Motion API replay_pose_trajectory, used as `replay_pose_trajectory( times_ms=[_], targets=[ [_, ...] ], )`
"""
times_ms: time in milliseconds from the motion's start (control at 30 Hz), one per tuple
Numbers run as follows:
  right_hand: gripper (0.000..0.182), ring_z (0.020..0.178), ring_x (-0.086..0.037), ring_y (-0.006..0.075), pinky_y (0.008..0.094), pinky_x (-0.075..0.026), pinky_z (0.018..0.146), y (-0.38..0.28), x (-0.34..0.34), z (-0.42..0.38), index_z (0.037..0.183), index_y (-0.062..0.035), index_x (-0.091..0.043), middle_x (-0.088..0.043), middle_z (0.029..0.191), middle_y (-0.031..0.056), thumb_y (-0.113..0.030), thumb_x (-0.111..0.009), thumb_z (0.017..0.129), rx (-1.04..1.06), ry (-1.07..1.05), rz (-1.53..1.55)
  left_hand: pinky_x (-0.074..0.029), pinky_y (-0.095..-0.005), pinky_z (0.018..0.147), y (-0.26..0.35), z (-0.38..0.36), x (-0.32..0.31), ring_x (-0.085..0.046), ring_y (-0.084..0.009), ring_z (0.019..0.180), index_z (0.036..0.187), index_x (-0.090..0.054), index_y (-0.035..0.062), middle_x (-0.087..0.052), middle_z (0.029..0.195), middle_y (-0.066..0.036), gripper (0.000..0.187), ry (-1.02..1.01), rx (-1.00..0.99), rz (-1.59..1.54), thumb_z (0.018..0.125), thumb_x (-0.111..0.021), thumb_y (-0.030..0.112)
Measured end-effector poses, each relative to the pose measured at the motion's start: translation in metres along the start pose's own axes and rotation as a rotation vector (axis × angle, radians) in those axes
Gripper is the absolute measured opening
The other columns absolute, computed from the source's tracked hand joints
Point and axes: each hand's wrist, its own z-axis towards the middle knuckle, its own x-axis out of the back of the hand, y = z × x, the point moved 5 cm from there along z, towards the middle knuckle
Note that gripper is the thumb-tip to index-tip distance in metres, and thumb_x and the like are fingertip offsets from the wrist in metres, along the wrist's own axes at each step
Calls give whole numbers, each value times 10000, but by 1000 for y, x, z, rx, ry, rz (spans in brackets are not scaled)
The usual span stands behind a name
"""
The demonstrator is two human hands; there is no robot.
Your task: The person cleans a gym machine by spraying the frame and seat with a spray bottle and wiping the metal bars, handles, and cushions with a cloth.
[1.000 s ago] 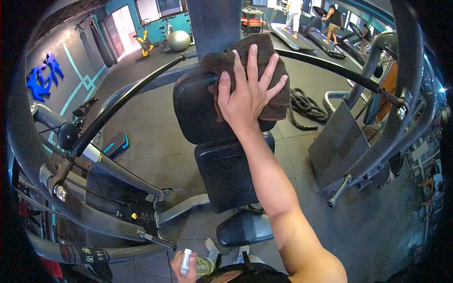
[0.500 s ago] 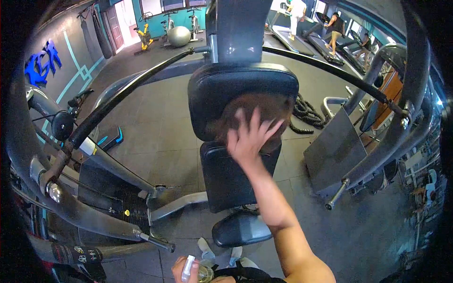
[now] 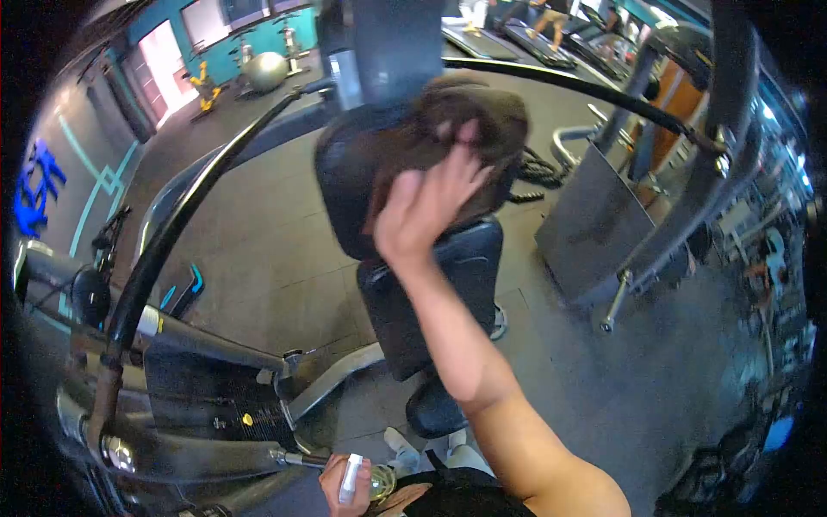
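Observation:
A brown cloth (image 3: 491, 112) is bunched against the black padded backrest (image 3: 340, 185) of a gym machine. My right hand (image 3: 426, 202) lies over the cloth, open, with its fingers stretched out and pressing it to the pad; motion blurs it a little. Below the backrest is a second black pad (image 3: 396, 319), partly behind my forearm. At the bottom of the view my left hand (image 3: 334, 489) is closed around a clear spray bottle (image 3: 382, 482) with a white spray head (image 3: 351, 478) and yellowish contents.
Curved black machine arms (image 3: 185, 202) reach around both sides, with a handle (image 3: 613, 302) on the right. Black battle rope (image 3: 538, 172) lies behind. An exercise ball (image 3: 265, 72) and bikes stand at the back left; people are on treadmills (image 3: 538, 43) at the back right.
My right hand has shifted left and up across the backrest, and the cloth has moved up with it. The view has tilted and turned. My left hand keeps its grip on the spray bottle.

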Motion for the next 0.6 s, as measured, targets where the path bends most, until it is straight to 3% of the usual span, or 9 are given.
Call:
replay_pose_trajectory(
  times_ms=[33,67,100,267,300,367,433,500,600],
  targets=[
    [551,1324,-340,503,682,-76,1122,6,-1,-20,1398,19,-459,-455,1363,260,-344,-385,990,22,-52,-13,-480,-377,651,-4,6,-2,-608,-275,686,838,-646,-17,-642,762,-150,326,40,-93,-147,914,-607,297],
    [489,1329,-328,536,679,-95,1107,2,5,-19,1270,134,-477,-353,1474,308,-249,-413,972,43,-69,31,-485,-373,656,-7,12,-4,-613,-276,685,812,-650,-26,-647,756,-149,314,67,-193,-291,902,-621,274],
    [501,1251,-397,524,685,-97,1101,7,2,-26,1259,140,-497,-383,1445,311,-257,-427,963,17,-140,44,-485,-375,657,-3,19,-6,-613,-276,684,811,-649,-27,-650,759,-150,299,8,-196,-277,899,-617,257],
    [487,1201,-427,470,670,-187,1074,23,13,-14,1258,15,-560,-510,1215,240,-297,-509,888,199,-207,-102,-482,-383,671,22,56,-11,-619,-284,684,796,-651,-18,-664,754,-135,261,-166,-362,-232,895,-610,220],
    [426,1218,-406,477,660,-224,1049,28,13,-3,1182,-60,-617,-510,1094,201,-317,-538,852,208,-161,-174,-481,-384,675,26,60,-9,-620,-285,684,795,-652,-16,-666,752,-131,263,-182,-407,-216,895,-612,224],
    [357,1172,-437,452,621,-295,995,43,15,30,1080,-65,-644,-530,1069,177,-326,-517,871,202,18,-341,-479,-395,688,26,62,-3,-622,-286,683,790,-653,-8,-666,748,-118,259,-154,-414,-228,893,-618,228],
    [309,1140,-473,382,575,-344,930,64,12,85,1073,-105,-648,-553,1109,137,-320,-582,861,-30,78,-309,-481,-400,696,21,61,7,-623,-286,683,784,-651,-7,-667,749,-122,261,-106,-398,-275,891,-621,229],
    [337,1098,-516,344,546,-357,890,75,10,105,1035,-86,-670,-595,1086,133,-365,-525,911,-236,-93,-304,-488,-381,661,11,55,16,-631,-299,693,801,-662,-15,-668,768,-135,286,-67,-388,-279,873,-671,262],
    [377,1085,-531,341,558,-346,908,80,10,108,986,-69,-677,-614,1067,139,-387,-481,942,-236,-44,-295,-493,-370,646,1,43,21,-634,-304,695,806,-664,-19,-668,774,-140,297,-34,-375,-308,864,-691,271]
  ],
)
